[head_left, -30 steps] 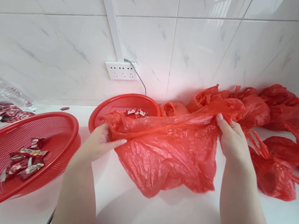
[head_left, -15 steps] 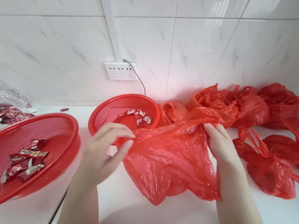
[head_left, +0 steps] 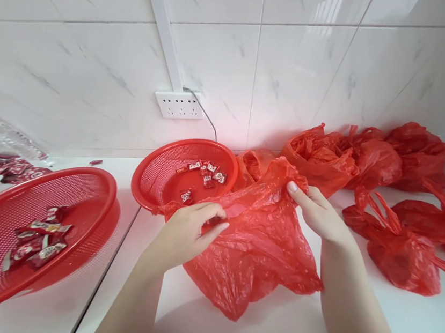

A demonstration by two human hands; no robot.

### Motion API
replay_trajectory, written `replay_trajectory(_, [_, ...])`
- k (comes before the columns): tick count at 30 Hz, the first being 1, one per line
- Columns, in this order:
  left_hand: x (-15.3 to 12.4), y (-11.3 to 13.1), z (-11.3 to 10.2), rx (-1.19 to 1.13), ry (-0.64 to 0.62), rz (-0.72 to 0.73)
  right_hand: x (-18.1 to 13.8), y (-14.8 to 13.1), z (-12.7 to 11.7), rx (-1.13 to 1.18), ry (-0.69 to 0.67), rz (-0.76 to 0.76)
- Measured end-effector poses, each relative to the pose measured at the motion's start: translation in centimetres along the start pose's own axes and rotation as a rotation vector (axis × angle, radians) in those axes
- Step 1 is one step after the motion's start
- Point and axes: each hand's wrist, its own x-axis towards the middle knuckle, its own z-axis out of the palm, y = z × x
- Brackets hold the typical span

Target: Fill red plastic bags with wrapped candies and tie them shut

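A crumpled red plastic bag (head_left: 261,247) hangs between both hands over the white counter (head_left: 409,330). My left hand (head_left: 190,233) pinches the bag's top edge near its left side, fingers closed on the film. My right hand (head_left: 316,213) grips the upper right edge, thumb and forefinger pressed on the plastic. Just behind the left hand sits a red mesh basket (head_left: 152,174) holding several small wrapped candies (head_left: 205,172).
A larger red mesh basket (head_left: 89,193) with several wrapped candies (head_left: 34,243) stands at the front left. More red plastic bags (head_left: 402,221) lie heaped at the right along the tiled wall. A wall socket (head_left: 179,105) with a cable sits behind. Loose candies (head_left: 11,167) lie far left.
Both hands have drawn closer together, gathering the bag's top edge. My left hand let go, moved right and pinched the bag again. The far basket's candies are uncovered now.
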Motion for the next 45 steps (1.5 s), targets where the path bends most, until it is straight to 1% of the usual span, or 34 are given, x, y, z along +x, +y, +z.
replay_trajectory(5, [0.0,0.6,-0.1,-0.067,-0.218,-0.019,0.3,0.4,-0.1,-0.112,0.034,0.006])
replay_trajectory(7, [0.1,0.6,0.0,-0.054,-0.276,-0.055,0.2,0.4,-0.1,-0.12,0.034,0.006])
replay_trajectory(9, [0.2,0.5,0.1,-0.024,-0.309,-0.08,0.2,0.4,-0.1,-0.113,0.031,0.005])
replay_trajectory(12, [0.2,0.1,0.2,-0.001,-0.328,-0.054,0.2,0.3,-0.1,-0.108,0.029,0.004])
replay_trajectory(15, [0.3,0.0,0.2,-0.071,-0.331,-0.015,0.3,0.4,-0.2,-0.119,0.023,-0.002])
replay_trajectory(18, [0.3,-0.1,0.0,-0.13,-0.339,-0.017,0.3,0.6,-0.2,-0.133,0.022,0.001])
replay_trajectory(26, [0.3,-0.3,0.1,-0.104,-0.305,-0.004,0.6,1.1,0.0,-0.179,0.027,-0.018])
replay_trajectory(30, [0.3,-0.4,0.0,0.037,-0.243,-0.046,0.5,0.9,0.1,-0.216,-0.004,-0.018])
replay_trajectory(33, [0.3,-0.4,0.0,0.182,-0.151,-0.085,0.3,0.4,0.2,-0.287,-0.042,-0.084])
replay_trajectory(35, [0.2,-0.5,0.0,0.277,-0.085,-0.085,0.3,0.3,0.4,-0.347,-0.053,-0.145])
replay_trajectory(36, [0.1,-0.5,0.0,0.333,-0.052,-0.079,0.2,0.2,0.5,-0.38,-0.029,-0.182])
replay_trajectory(37, [0.0,-0.6,0.0,0.392,-0.019,-0.068,0.2,0.2,0.6,-0.417,0.025,-0.224])
replay_trajectory(38, [-0.1,-0.6,0.0,0.447,0.011,-0.048,0.1,0.1,0.7,-0.451,0.117,-0.272])
replay_trajectory(41, [-0.4,-0.5,-0.1,0.556,0.105,0.061,-0.9,-1.2,1.0,-0.487,0.471,-0.436])
replay_trajectory(42, [-0.5,-0.3,0.0,0.573,0.135,0.108,-1.4,-1.9,1.1,-0.475,0.543,-0.478])
replay_trajectory(43, [-0.6,-0.1,0.1,0.58,0.16,0.155,-2.0,-2.8,1.2,-0.46,0.552,-0.504])
replay_trajectory(44, [-0.7,0.2,0.3,0.585,0.18,0.202,-2.6,-3.7,1.3,-0.449,0.498,-0.515])
replay_trajectory(45, [-0.8,0.6,0.5,0.594,0.199,0.256,-3.1,-4.5,1.5,-0.449,0.39,-0.507])
